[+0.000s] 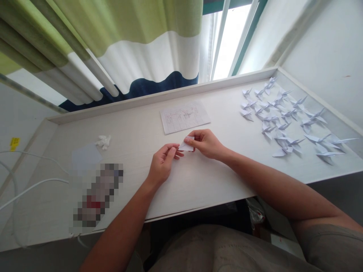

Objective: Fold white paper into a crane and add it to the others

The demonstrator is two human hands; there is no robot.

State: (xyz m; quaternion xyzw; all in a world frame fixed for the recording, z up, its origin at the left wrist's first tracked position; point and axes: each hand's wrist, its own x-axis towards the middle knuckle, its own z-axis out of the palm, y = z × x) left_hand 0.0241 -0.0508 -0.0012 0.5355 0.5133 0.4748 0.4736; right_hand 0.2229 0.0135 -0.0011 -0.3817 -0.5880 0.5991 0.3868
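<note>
A small folded piece of white paper (186, 146) is held above the desk in front of me. My right hand (204, 142) pinches it, thumb on top and fingers underneath. On its other side my left hand (164, 160) has thumb and fingertips drawn together at the paper's left corner. Whether those fingertips grip the corner or only touch it is hard to see. Many folded white paper cranes (280, 113) stand in a group at the right end of the desk.
A printed sheet with a table (185, 116) lies beyond my hands. Left are a crumpled tissue (103, 142), pale paper sheets (85, 156), a blurred-out object (99, 196) and white cables (36, 185). The white desk (136, 124) has a raised rim, with a curtain (159, 45) behind it.
</note>
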